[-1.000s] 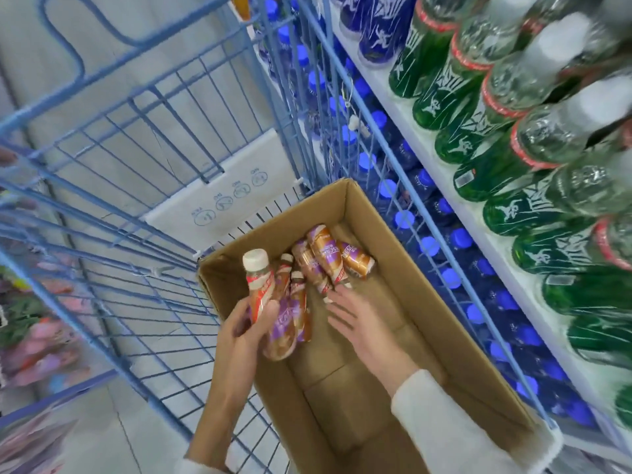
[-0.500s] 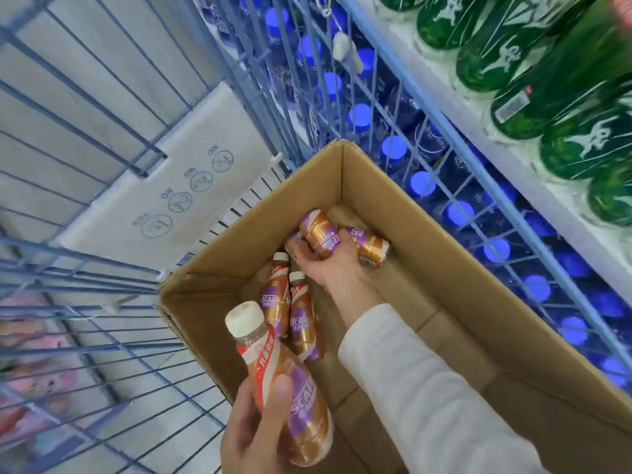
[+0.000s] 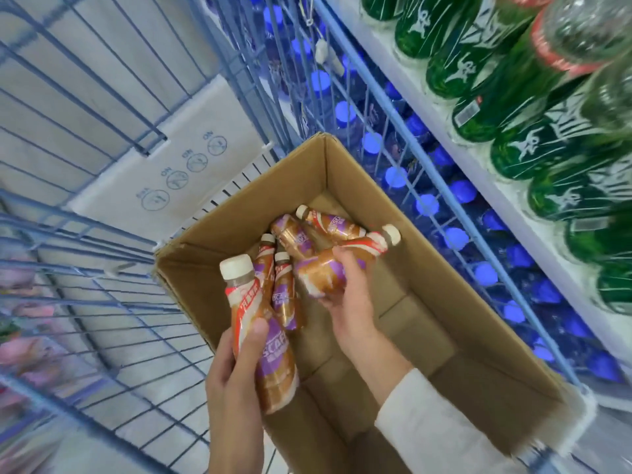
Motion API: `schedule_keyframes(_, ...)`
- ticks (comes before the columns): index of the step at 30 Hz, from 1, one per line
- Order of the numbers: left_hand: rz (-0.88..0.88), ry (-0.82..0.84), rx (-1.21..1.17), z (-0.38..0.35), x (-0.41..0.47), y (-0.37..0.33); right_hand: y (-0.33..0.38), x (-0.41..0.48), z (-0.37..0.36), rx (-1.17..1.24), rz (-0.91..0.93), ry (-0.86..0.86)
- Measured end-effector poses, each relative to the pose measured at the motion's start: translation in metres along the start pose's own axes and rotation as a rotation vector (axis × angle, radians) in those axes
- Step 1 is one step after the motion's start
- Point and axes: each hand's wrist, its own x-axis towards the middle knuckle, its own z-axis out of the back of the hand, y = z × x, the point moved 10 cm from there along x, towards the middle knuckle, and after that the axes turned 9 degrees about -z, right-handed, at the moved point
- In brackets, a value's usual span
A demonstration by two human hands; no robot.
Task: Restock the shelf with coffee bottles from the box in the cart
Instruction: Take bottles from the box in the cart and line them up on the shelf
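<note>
Coffee bottles in hand: I have one bottle (image 3: 263, 336) upright in my left hand (image 3: 236, 381), low at the near-left edge of the box, and a second bottle (image 3: 342, 265) lying sideways in my right hand (image 3: 349, 295), lifted over the box with its cap pointing toward the shelf side.
Left fingers: curled round the lower body, thumb pressed on the label.
Right fingers: wrapped over the fat end only; the neck and cap stick out free.
Stock left: four bottles (image 3: 290, 241) lie loose at the far end of the cardboard box (image 3: 478, 336), two side by side, two crossed on top.
Box: it sits in the blue wire cart (image 3: 102, 268); its near half is bare cardboard.
Risk, grip: I judge the right-hand hold the weak one. The film label looks slick, and gripping one end could let the bottle swing or slip back onto the pile.
Risk, path: the cart's wire side (image 3: 393, 131) stands between box and shelf, so both bottles must rise over its top rail; a low swing would knock a cap on the wire.
Around: blue-capped bottles (image 3: 455, 237) fill the lower shelf behind the wire, green bottles (image 3: 513, 145) the shelf above. I can't see a coffee slot from here.
Also: a white warning card (image 3: 178, 165) hangs on the cart's far end, clear of my reach.
</note>
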Motion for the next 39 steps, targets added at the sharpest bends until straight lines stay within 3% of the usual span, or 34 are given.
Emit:
schedule_keyframes(10,-0.121,-0.010,-0.106,-0.029,-0.125,-0.094,0.061,-0.183,0.012,-0.492,0.189,0.302)
schedule_keyframes(17,-0.230,-0.083,-0.208,-0.033,-0.221,-0.148,0.111,-0.303,-0.003,-0.699,0.275,0.491)
schedule_keyframes(29,-0.548,0.003,-0.305,-0.009,-0.358,-0.216,0.114,-0.448,0.012,-0.674,0.442,0.666)
schedule_keyframes(34,-0.617,0.086,-0.327,-0.001,-0.419,-0.206,0.101,-0.509,0.051,-0.602,0.535,0.732)
schedule_keyframes(39,-0.648,0.180,-0.312,-0.001,-0.478,-0.178,0.092,-0.561,0.122,-0.505,0.621,0.692)
